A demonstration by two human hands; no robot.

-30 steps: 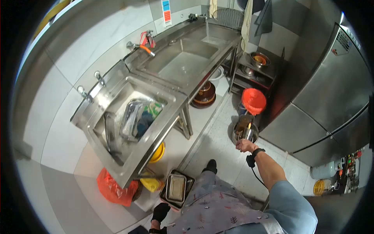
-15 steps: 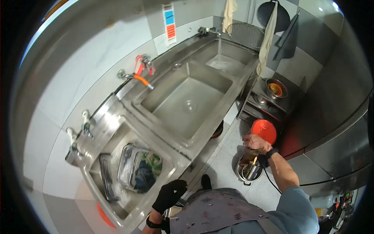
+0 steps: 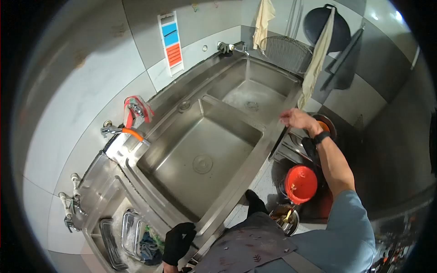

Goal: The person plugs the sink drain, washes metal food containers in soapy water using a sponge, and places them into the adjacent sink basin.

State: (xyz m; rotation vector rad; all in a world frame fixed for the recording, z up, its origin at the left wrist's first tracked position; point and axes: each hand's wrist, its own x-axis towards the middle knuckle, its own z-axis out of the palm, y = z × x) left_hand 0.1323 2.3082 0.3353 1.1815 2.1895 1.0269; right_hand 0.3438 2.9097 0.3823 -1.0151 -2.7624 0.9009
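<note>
My right hand (image 3: 299,119), bare with a dark band at the wrist, reaches over the right rim of the far sink basin (image 3: 268,86). Its fingers are loosely stretched out and nothing shows in them. Water runs from a faucet (image 3: 240,50) into that basin. My left hand (image 3: 179,243) wears a black glove and hangs beside the front edge of the sink, fingers loosely bent and slightly apart. Close to it, in the near basin, lie a clear glass dish (image 3: 130,232), dark blue and green cloths (image 3: 150,248) and a dark-edged tray (image 3: 112,245).
The large middle basin (image 3: 200,154) has a drain. On the floor stand a red bucket (image 3: 301,184) and a metal pot (image 3: 287,218). A low rack with a metal bowl (image 3: 331,127) stands right. A wok (image 3: 325,28) and cloths (image 3: 317,59) hang on the wall.
My right hand has moved from above the pot on the floor up to the far basin's rim. My body and view have shifted toward the far basin; my left hand stays by the sink edge.
</note>
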